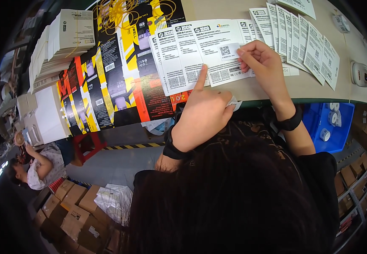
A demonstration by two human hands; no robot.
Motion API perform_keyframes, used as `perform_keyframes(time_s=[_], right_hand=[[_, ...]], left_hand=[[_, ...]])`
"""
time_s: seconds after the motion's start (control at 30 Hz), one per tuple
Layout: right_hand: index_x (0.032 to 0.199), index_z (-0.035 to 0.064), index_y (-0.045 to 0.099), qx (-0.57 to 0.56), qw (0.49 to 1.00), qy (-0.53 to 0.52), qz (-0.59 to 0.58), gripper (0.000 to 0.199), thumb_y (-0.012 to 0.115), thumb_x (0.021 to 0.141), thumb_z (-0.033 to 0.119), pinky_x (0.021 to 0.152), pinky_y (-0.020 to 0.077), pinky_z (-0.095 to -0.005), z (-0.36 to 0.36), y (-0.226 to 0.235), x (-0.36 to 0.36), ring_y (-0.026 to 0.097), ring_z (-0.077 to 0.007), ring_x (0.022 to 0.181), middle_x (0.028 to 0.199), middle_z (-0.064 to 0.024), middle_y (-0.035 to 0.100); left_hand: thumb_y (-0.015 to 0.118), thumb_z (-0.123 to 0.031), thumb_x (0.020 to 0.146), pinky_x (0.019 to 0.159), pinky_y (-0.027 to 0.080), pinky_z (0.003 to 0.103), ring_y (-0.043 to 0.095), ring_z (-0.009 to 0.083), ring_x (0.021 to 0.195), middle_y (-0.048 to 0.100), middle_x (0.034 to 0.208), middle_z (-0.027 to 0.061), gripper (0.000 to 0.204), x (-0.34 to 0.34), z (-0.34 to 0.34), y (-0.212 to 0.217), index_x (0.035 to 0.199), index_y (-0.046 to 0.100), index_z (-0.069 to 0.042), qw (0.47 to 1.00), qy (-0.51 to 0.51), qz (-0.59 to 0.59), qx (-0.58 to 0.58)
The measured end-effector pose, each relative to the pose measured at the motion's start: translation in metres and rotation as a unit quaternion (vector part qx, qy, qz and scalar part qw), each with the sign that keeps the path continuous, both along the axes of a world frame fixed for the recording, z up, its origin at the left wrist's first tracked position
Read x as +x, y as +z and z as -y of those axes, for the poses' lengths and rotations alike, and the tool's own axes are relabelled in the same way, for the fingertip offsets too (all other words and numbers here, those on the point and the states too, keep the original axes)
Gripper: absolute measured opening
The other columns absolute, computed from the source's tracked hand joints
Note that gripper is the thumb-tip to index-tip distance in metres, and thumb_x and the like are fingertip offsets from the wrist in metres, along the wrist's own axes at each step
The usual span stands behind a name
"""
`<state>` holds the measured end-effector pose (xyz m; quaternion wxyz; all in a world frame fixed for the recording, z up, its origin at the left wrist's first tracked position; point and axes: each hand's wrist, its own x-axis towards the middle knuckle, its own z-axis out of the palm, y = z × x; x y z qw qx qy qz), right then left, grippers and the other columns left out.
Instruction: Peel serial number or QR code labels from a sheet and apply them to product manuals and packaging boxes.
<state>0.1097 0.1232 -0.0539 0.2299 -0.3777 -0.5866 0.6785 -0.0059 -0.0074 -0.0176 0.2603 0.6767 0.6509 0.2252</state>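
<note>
Right hand (261, 59) pinched small sticker (229, 51), upper centre; left hand (202, 112) index pinned leaflet (217, 51). Judged light, flimsy; edge-grip advised.
</note>
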Motion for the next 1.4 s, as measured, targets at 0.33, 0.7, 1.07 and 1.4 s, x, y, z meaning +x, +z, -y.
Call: perform_keyframes(time_s=[0.33,0.7,1.07,1.4], right_hand=[[0.084,-0.0005,0.055,0.035,0.999,0.002,0.017,0.009,0.056,0.084,0.008,0.056,0.0419,-0.0188,0.0022,-0.0014,-0.0006,0.050,-0.0065,0.062,0.071,-0.0019,0.056],[0.086,-0.0012,0.055,-0.029,0.999,-0.025,-0.038,0.008,0.055,0.084,0.006,0.056,0.0431,-0.0196,-0.0017,-0.0018,0.0069,0.051,-0.0071,0.059,0.071,-0.0034,0.056],[0.087,-0.0019,0.055,0.015,1.000,-0.019,-0.007,0.009,0.055,0.084,0.006,0.055,0.0436,-0.0189,0.0029,-0.0055,0.0013,0.050,-0.0065,0.059,0.072,-0.0039,0.056],[0.087,-0.0018,0.054,0.028,0.999,-0.017,0.013,0.009,0.056,0.084,0.006,0.054,0.0431,-0.0182,0.0047,-0.0050,0.0001,0.049,-0.0056,0.058,0.071,-0.0035,0.056]], left_hand=[[0.059,-0.012,0.071,0.106,0.015,0.045,0.056,0.0274,0.056,0.052,0.052,0.0115,0.011,0.0002,0.0006,0.0007,0.066,0.056,-0.003,1.000,-0.002,0.005,-0.001],[0.060,-0.011,0.070,0.105,0.017,0.045,0.056,0.0275,0.056,0.052,0.052,0.0109,0.011,0.0008,-0.0006,0.0020,0.065,0.056,-0.003,1.000,0.000,0.003,-0.010],[0.060,-0.011,0.071,0.106,0.016,0.045,0.056,0.0261,0.056,0.052,0.052,0.0103,0.011,0.0010,-0.0012,0.0021,0.065,0.056,-0.003,1.000,0.001,0.002,-0.009],[0.060,-0.012,0.071,0.106,0.015,0.045,0.056,0.0266,0.055,0.052,0.051,0.0106,0.011,0.0016,0.0001,0.0003,0.066,0.056,-0.003,1.000,0.002,0.003,-0.006]])
